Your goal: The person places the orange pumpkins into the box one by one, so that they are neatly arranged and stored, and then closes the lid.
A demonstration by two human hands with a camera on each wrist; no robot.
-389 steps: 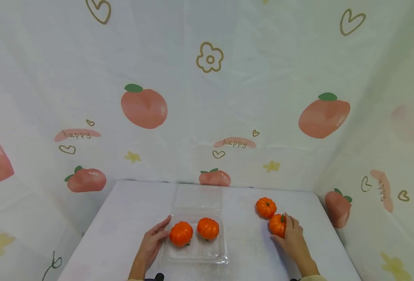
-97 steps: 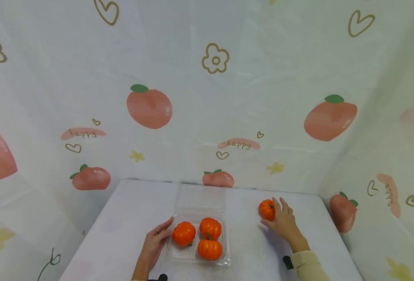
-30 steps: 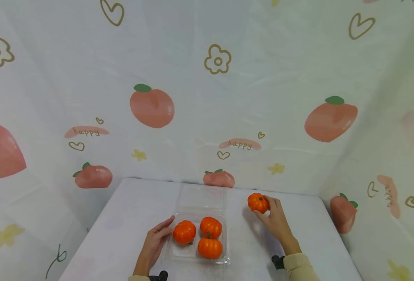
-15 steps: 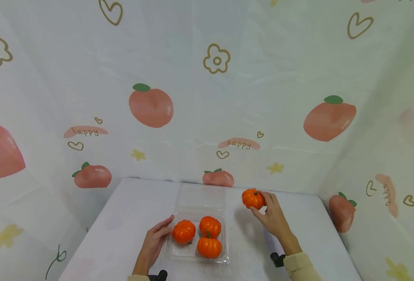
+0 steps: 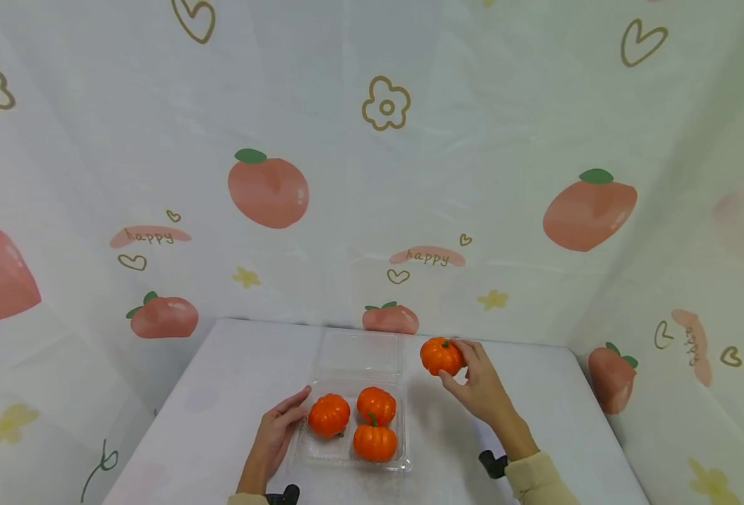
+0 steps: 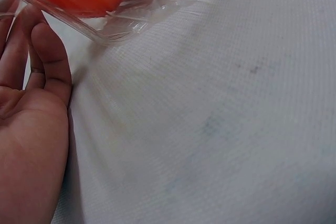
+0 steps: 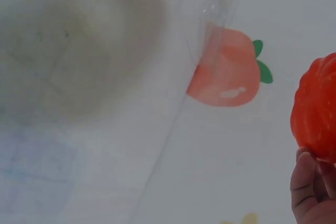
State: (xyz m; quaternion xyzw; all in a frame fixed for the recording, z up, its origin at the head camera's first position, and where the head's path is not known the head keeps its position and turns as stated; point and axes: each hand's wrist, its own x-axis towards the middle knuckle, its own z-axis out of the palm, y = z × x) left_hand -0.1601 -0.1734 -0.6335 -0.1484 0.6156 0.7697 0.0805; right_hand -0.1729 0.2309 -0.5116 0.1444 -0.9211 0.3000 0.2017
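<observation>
My right hand (image 5: 484, 387) holds a small orange toy pumpkin (image 5: 440, 356) with a green stem between thumb and fingers. It is raised off the table, right of the clear plastic clamshell box (image 5: 327, 459). In the right wrist view the same pumpkin (image 7: 317, 111) shows at the right edge above the fingertips (image 7: 304, 163). My left hand (image 5: 272, 438) rests against the box's left rim, its fingers fairly extended. Inside the box sit a left pumpkin (image 5: 329, 415), a back right pumpkin (image 5: 376, 405) and a front right pumpkin (image 5: 374, 443). The left wrist view cuts off the box (image 6: 110, 38).
The box's transparent lid (image 5: 360, 352) lies folded back behind it. A white cloth covers the table (image 5: 220, 379). Behind and at both sides hangs a fruit-print curtain (image 5: 321, 280), close to the table's back edge.
Two pumpkins stood at the right earlier; one now lies front right in the box. My right hand has lifted the other and carried it left toward the box. The left hand stays at the rim.
</observation>
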